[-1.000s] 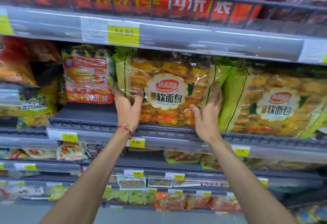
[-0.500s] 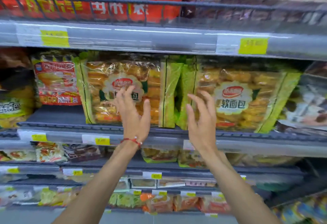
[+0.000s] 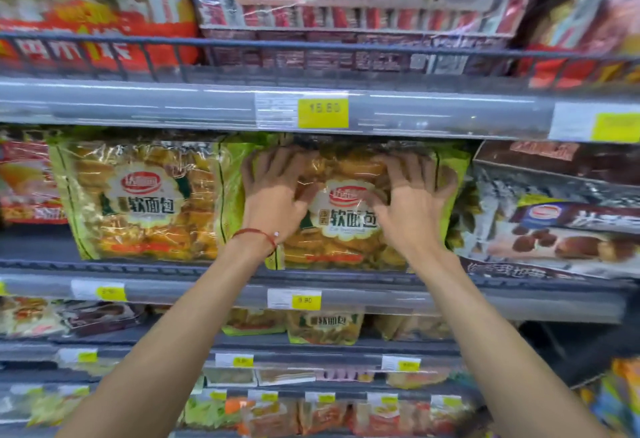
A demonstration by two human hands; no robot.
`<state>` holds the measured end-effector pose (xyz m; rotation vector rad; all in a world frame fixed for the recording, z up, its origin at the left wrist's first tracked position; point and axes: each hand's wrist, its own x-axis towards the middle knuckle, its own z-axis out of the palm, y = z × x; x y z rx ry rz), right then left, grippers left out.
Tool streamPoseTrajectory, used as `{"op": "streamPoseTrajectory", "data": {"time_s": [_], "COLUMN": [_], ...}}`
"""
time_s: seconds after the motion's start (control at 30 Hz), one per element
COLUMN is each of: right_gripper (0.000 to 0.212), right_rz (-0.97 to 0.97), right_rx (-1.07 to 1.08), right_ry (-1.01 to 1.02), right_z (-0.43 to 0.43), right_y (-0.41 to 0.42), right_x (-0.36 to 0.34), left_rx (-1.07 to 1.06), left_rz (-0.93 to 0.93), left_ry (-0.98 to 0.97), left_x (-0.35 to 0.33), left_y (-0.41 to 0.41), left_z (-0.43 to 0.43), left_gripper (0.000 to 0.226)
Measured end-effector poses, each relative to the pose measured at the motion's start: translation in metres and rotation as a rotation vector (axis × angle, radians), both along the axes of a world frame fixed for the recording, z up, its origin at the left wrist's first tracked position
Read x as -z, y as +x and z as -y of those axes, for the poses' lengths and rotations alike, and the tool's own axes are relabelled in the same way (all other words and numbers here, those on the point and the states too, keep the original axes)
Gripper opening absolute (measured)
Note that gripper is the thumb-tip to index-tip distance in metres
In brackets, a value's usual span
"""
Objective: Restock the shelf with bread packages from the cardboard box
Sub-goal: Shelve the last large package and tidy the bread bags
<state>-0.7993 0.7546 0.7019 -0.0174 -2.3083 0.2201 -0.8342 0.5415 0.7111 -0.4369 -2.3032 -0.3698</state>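
Two green-edged clear bread packages stand upright side by side on the middle shelf [image 3: 207, 294]. The left bread package [image 3: 138, 198] stands free, with no hand on it. Both hands lie flat on the front of the right bread package [image 3: 346, 230]. My left hand [image 3: 273, 192], with a red string at the wrist, has its fingers spread over the package's upper left. My right hand [image 3: 412, 202] is splayed over its upper right, fingertips near the green side edge. Neither hand wraps around the package. The cardboard box is not in view.
Dark chocolate-cake packs [image 3: 561, 230] lean against the right package's side. A red snack pack [image 3: 27, 188] sits at the far left. The shelf above [image 3: 322, 112] hangs close over the package tops. Lower shelves hold smaller bread packs [image 3: 325, 327].
Both hands left the left bread package and moved right onto the right one, now pressing flat on its front. The view shifted to the right and closer.
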Motion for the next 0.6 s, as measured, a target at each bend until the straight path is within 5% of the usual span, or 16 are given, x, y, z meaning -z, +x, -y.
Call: {"op": "streamPoseTrajectory", "data": {"time_s": [0.17, 0.33, 0.6], "right_gripper": [0.063, 0.072, 0.103], "right_rz": [-0.002, 0.024, 0.133], "right_rx": [0.080, 0.021, -0.119], "right_ry": [-0.230, -0.237, -0.642], "right_z": [-0.029, -0.040, -0.020], "right_y": [0.009, 0.012, 0.047], "right_x": [0.002, 0.006, 0.063], "left_rx": [-0.038, -0.004, 0.051], "left_rz": [0.037, 0.089, 0.246], "left_ry": [0.197, 0.324, 0.677], "left_x": [0.008, 0.009, 0.057], "left_y": [0.003, 0.005, 0.040], "left_z": [0.000, -0.007, -0.024], "left_gripper": [0.046, 0.048, 0.098]}}
